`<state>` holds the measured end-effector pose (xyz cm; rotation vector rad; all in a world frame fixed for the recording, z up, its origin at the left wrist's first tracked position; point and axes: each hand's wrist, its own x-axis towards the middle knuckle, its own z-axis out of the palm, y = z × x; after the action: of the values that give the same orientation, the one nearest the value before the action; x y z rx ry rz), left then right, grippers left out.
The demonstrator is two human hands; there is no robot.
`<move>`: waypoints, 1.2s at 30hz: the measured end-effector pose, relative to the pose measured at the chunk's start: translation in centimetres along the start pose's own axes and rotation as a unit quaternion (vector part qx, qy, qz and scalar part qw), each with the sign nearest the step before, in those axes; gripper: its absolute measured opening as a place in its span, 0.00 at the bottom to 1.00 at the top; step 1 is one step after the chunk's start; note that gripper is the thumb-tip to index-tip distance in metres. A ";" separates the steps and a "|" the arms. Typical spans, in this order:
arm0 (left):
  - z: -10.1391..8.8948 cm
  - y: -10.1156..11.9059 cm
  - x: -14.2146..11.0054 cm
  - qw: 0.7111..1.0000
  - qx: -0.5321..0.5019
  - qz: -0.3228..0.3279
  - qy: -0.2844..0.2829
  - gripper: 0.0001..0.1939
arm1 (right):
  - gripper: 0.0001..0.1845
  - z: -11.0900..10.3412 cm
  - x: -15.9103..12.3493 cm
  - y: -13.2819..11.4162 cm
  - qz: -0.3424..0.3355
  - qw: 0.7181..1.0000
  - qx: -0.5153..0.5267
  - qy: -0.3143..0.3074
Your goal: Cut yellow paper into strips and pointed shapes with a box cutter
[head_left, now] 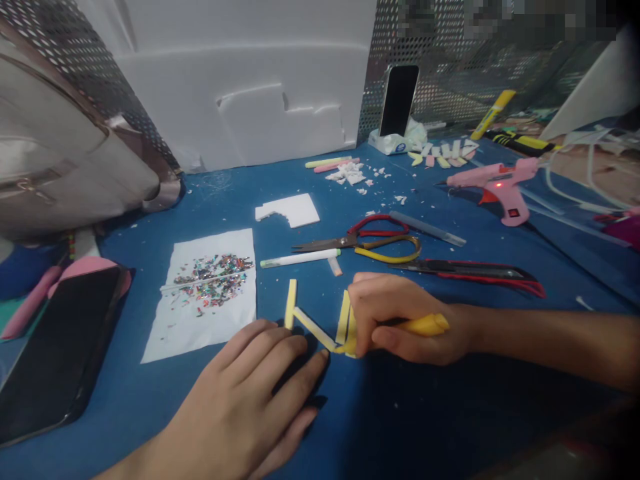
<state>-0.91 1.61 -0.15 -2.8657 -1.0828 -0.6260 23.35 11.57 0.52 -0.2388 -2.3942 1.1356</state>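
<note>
My right hand (400, 320) is closed around a yellow marker (425, 325), its tip down at the near end of a thin strip (315, 329) that is white with yellow along an edge. Beside the strip, my left hand (260, 387) rests on the blue table with fingers extended, the index fingertip close to the strip's end; I cannot tell whether it touches. Another yellow strip (291, 303) stands just beyond the left fingers. More yellow strips (343, 317) lie next to my right fingers, partly hidden by them.
Beyond the hands lie scissors (350, 241), a white pen (300, 259), a cutter knife (480, 270) and a white foam piece (295, 210). Glitter (213, 283) covers a paper sheet on the left, near a phone (65, 353). A pink glue gun (500, 183) sits at right.
</note>
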 end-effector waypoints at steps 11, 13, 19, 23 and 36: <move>-0.6 0.0 0.9 1.000 0.015 0.017 0.008 0.15 | 0.17 -0.1 0.1 -0.3 0.012 0.999 0.017 0.041; -0.5 0.0 0.7 1.000 0.013 0.016 0.010 0.15 | 0.15 -0.1 0.1 -0.3 0.013 0.999 0.023 0.033; 0.0 -0.1 0.0 1.000 0.001 0.009 0.022 0.16 | 0.13 0.1 0.3 -0.3 0.039 0.999 -0.005 0.005; -0.1 -0.1 0.0 1.000 -0.002 0.008 0.016 0.16 | 0.13 0.0 0.3 -0.4 0.052 0.998 -0.014 0.036; 0.1 0.0 0.1 0.999 -0.009 -0.003 0.034 0.16 | 0.11 0.0 0.2 -0.3 0.048 0.998 -0.008 0.033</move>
<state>-0.78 1.68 -0.21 -2.8348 -1.0835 -0.7321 23.19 11.43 0.82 -0.3933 -2.3554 1.1333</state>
